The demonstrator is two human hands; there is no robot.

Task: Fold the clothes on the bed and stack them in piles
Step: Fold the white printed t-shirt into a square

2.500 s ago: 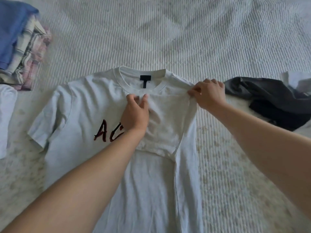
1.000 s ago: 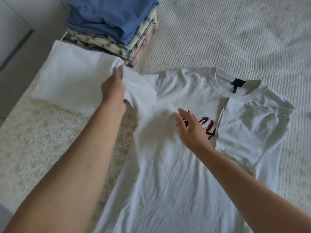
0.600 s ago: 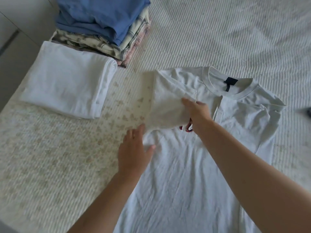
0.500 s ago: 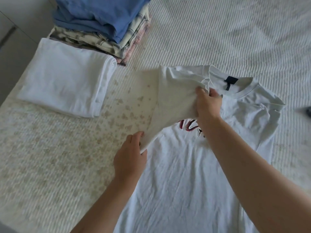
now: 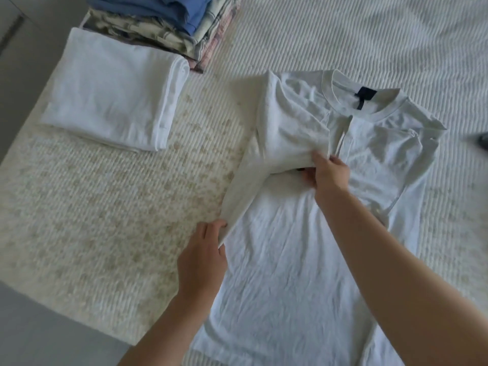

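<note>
On the bed (image 5: 369,35), both hands pinch the white T-shirt (image 5: 290,260), left hand (image 5: 202,262) and right hand (image 5: 328,174) folding its side inward; next, flatten it.

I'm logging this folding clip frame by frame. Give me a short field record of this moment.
garment: white T-shirt flat on the bed, both sleeves folded in
left hand: pinches the shirt's left side edge
right hand: grips the folded-in sleeve
piles: folded white garment; mixed stack beyond it
</note>
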